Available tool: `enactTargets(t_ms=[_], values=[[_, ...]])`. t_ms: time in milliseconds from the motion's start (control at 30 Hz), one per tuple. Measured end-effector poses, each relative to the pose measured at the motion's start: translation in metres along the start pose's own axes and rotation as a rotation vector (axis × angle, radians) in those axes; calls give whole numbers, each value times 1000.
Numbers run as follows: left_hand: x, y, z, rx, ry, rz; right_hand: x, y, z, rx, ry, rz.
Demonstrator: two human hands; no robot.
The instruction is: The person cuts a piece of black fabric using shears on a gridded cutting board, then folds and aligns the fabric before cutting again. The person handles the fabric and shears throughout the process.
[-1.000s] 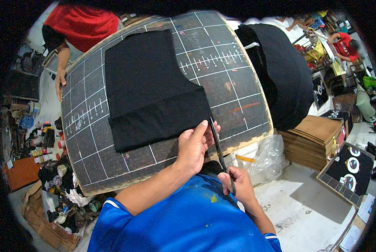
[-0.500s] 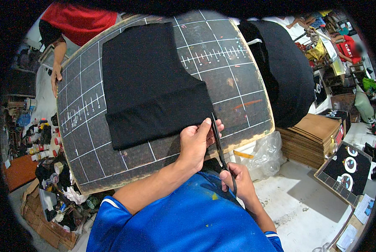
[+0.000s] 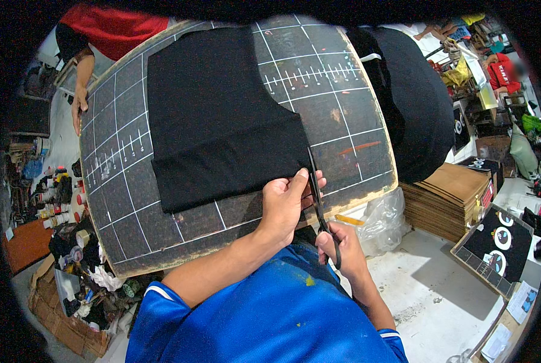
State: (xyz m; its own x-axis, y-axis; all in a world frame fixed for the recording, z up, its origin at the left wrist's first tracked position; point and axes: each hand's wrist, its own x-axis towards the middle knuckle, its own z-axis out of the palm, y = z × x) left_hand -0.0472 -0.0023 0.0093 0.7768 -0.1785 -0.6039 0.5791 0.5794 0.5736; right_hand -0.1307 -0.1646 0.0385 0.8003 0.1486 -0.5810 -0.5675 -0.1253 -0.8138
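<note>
A piece of black fabric [image 3: 216, 109] lies over a dark board with white grid lines [image 3: 337, 127]. My left hand [image 3: 285, 196] pinches the near right corner of the fabric, thumb on top and fingers beneath. In my right hand [image 3: 343, 248] are black scissors [image 3: 320, 206], gripped by the handles. Their long blades point away from me along the right edge of the fabric, right beside my left thumb. Whether the blades are fully closed is hard to make out.
Another person's hand [image 3: 80, 106] rests at the board's left edge. A large black cloth-covered form [image 3: 409, 109] stands right of the board. Brown cardboard sheets [image 3: 443, 196] are stacked near a clear plastic bag [image 3: 385, 224]. Bottles and scraps crowd the left.
The scissors and my right hand have moved slightly away from me along the fabric's edge. My left hand keeps its pinch and shifts slightly right. The view has shifted a little.
</note>
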Motion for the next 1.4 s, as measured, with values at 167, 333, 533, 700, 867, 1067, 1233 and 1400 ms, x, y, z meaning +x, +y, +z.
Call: enactTargets(t_ms=[167,333,533,700,867,1067,1233,1400], values=[[1,0,0,-9,-10,1,2,-2,-1,-8,2,5],[1,0,0,-16,-8,-1,1,-1,-1,-9,2,-26],[1,-1,1,-8,-7,11,0,1,2,-24,34,-37],[2,-1,2,2,3,23,-1,2,3,-43,46,-42],[1,0,4,-9,18,14,-2,3,6,-15,66,-43],[0,0,4,-8,12,16,-2,3,8,-35,80,-47],[0,-1,5,-4,13,21,-4,2,10,-75,96,-19],[0,-1,4,30,15,28,-3,2,12,-49,107,-30]])
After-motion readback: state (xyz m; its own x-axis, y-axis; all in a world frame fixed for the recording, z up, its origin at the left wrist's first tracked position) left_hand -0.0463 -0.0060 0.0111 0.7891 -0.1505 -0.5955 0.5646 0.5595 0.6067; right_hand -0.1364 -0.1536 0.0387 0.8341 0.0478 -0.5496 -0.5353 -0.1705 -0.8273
